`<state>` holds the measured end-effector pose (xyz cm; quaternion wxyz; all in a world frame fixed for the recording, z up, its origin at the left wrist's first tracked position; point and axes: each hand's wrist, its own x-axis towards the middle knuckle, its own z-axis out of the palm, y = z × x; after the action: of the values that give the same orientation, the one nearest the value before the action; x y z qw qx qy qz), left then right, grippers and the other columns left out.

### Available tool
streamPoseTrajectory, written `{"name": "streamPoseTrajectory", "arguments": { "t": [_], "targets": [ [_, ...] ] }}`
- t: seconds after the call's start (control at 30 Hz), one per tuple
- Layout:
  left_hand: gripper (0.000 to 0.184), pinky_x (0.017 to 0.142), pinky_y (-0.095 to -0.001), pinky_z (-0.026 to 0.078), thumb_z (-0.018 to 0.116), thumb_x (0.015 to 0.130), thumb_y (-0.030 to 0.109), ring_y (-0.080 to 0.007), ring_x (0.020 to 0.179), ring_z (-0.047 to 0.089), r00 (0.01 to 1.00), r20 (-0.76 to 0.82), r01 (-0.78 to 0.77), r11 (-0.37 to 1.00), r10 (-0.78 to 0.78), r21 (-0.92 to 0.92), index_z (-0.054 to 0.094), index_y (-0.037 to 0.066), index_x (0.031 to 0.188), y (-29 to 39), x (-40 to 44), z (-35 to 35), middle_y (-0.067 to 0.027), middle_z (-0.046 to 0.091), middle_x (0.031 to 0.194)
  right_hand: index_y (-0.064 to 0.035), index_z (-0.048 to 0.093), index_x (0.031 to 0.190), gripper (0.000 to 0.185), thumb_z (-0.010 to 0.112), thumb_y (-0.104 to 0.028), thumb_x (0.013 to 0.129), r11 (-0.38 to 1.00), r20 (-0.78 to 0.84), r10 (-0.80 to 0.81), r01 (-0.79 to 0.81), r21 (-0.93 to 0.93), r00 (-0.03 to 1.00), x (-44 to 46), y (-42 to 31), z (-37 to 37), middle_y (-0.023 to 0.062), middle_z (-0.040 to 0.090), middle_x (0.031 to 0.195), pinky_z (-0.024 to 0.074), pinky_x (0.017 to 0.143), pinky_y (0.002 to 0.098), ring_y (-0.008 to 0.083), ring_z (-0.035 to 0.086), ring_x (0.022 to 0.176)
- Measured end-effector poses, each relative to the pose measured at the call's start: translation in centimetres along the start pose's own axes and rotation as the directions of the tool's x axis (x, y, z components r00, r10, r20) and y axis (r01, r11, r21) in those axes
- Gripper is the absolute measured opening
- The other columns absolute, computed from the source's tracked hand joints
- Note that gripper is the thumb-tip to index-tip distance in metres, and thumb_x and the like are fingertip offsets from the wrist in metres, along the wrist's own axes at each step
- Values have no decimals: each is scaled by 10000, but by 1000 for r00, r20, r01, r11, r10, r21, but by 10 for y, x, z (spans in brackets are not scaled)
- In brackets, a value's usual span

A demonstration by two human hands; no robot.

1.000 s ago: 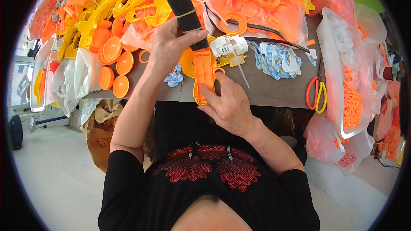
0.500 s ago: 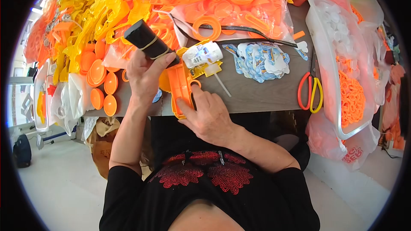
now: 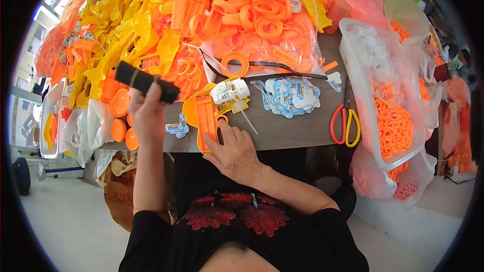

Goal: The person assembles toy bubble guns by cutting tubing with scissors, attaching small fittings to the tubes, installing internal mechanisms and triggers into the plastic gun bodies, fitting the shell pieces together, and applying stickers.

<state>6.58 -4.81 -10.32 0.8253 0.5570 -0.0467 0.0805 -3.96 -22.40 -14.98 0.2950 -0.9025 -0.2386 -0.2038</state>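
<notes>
My left hand (image 3: 146, 113) is closed round a black block-like piece with a rubber band about it (image 3: 138, 79), raised left of the toy gun. On the table edge lies the toy gun half (image 3: 189, 110), a yellow shell with an orange handle section (image 3: 204, 113). A white plastic mechanism (image 3: 230, 91) rests in its upper part, and a thin clear tube (image 3: 250, 122) sticks out from it. My right hand (image 3: 236, 152) holds the handle's right side, fingers bent around it; a small orange ring shows by the index finger.
Yellow shells (image 3: 126, 25) and orange parts (image 3: 242, 20) are heaped at the back. Blue-and-white stickers (image 3: 292, 95) lie right of the toy, near red-and-yellow-handled scissors (image 3: 352, 126). A clear tub (image 3: 385, 165) of orange rings stands right. Orange discs (image 3: 119, 103) sit left.
My left hand has moved left, away from the toy gun, and the black piece is now tilted flatter. My right hand stays on the handle. The camera view has shifted slightly.
</notes>
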Motion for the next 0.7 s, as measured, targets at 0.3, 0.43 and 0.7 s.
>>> {"name": "streamPoseTrajectory", "arguments": {
  "t": [0.3, 0.43, 0.7],
  "targets": [
    [455, 694, -231, 462, 639, 799, 51, -110, 763, 567, 918, 37, 321, 793, -396, 518, 439, -19, 1202, 53, -49, -74, -66, 590, 878, -23, 524, 1108, 488, 740, -194, 705, 995, -19, 30, -29, 92, 999, 29, 1, -50, 199, 466, 1135, 483, 731, 354, 286, 562, 826],
    [353, 700, -238, 452, 635, 831, 105, -107, 778, 561, 970, 14, 152, 654, -241, 741, 507, -27, 1132, 24, -50, -100, -67, 601, 872, 3, 558, 999, 314, 688, -140, 753, 999, -111, -4, 0, -41, 994, 67, 40, -70, 154, 562, 965, 480, 663, 361, 283, 590, 780],
    [258, 707, -381, 457, 611, 839, 170, -311, 804, 580, 979, 161, -172, 85, 123, 981, 603, -16, 1018, 19, -41, -91, -152, 600, 895, -12, 608, 921, 196, 620, -176, 814, 959, -236, 115, -170, -227, 965, 150, 107, -87, 142, 602, 865, 465, 652, 376, 300, 595, 751]
  ]
}}
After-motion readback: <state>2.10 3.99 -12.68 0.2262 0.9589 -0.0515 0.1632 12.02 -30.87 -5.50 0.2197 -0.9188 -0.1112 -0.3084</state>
